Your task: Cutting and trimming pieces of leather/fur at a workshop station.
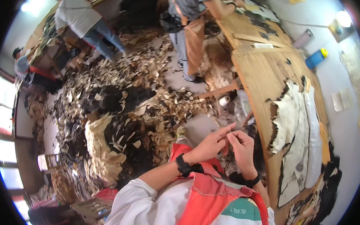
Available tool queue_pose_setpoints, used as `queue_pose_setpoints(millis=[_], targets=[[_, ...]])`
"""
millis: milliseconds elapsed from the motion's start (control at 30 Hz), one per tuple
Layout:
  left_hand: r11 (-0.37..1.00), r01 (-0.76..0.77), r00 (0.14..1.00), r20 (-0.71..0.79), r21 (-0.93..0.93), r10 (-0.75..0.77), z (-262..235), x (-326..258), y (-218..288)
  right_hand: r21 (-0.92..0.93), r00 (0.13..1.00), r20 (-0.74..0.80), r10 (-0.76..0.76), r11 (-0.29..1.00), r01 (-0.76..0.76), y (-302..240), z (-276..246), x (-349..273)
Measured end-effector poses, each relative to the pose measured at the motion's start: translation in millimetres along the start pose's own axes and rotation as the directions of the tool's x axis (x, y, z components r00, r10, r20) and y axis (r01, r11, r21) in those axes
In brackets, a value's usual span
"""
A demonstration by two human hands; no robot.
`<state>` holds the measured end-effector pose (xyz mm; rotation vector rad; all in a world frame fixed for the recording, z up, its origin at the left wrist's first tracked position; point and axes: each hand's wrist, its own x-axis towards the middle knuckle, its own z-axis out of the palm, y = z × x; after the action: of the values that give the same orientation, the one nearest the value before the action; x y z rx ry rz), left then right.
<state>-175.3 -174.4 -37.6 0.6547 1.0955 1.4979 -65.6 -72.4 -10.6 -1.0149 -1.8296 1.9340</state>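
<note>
Both hands meet in front of my red apron point(189, 209), beside the wooden table's near edge. My left hand point(212, 145) reaches in with its index finger stretched out and its thumb bent in against the other fingers. A thin pale thread point(229, 129) runs by that fingertip. Close against it, my right hand point(243, 146) is closed in a pinch on the thread. Whether a needle is in the fingers is too small to tell. Dark bands circle both wrists.
On my right, a wooden table point(251, 74) carries a pale hide point(292, 127) with dark ragged edges. A white spool point(224, 100) lies by the table's side. Hide scraps point(145, 73) heap the floor. Several people work farther off, one point(191, 26) at the table's far end.
</note>
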Motion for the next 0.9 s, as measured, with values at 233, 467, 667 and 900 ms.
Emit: queue_pose_setpoints(millis=[233,467,667,900], targets=[[0.911,-0.056,0.970,0.238,0.409,-0.047,-17.6,6.7,-30.3,0.328,0.998,-0.057,0.032,0.945,-0.012,-11.9,-24.0,-6.5],[0.851,0.375,0.837,0.261,0.368,-0.482,-31.4,-11.6,-25.6,0.586,0.995,-0.095,-0.030,0.806,0.081,-23.3,-45.3,-14.5],[0.849,0.357,0.874,0.183,0.389,-0.451,-59.5,-16.3,-63.9,0.580,0.987,-0.146,-0.068,0.802,0.141,-25.5,-46.2,-10.3],[0.861,0.415,0.906,-0.050,0.292,-0.420,-67.7,-25.4,-67.7,0.570,0.988,-0.120,-0.102,0.807,0.153,-22.1,-48.1,-8.6]])
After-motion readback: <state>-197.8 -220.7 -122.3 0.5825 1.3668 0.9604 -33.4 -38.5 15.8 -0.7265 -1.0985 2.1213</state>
